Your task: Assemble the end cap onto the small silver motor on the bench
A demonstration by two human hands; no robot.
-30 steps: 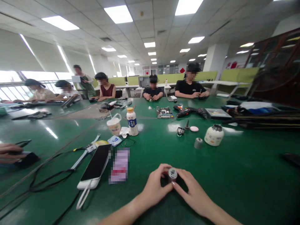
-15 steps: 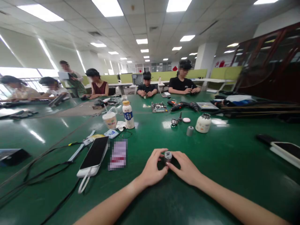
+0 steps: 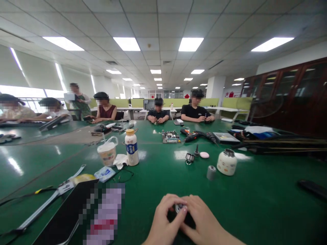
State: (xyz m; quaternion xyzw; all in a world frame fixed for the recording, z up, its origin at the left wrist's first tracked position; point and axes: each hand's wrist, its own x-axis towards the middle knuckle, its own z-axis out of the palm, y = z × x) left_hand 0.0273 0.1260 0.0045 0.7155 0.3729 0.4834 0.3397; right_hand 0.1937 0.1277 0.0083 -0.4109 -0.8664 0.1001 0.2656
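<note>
Both my hands close together around a small silver metal cylinder [image 3: 179, 207], low in the middle of the view. My left hand [image 3: 165, 217] grips its left side, thumb laid across the front of it. From the other side my right hand [image 3: 201, 217] curls its fingers against the part. Most of the cylinder is hidden; only its round top end shows. Beyond the hands stand a grey metal cylinder [image 3: 211, 173] and a cream wide-mouthed flask [image 3: 227, 162] with its top off. A small metal cap [image 3: 189, 158], a dark pointed piece [image 3: 196, 150] and a pink disc [image 3: 204, 155] lie near them.
On the green table [image 3: 153, 183] are a milk bottle [image 3: 131, 148], a drink cup [image 3: 106, 153], a tissue packet [image 3: 104, 174] and a dark phone [image 3: 66, 211] at left. Farther off are a circuit board [image 3: 170, 136] and a power drill [image 3: 205, 136]. Several people sit around the table.
The view has tilted up, so my hands and the table items appear lower. My hands have closed in more tightly over the silver cylinder, covering more of it.
</note>
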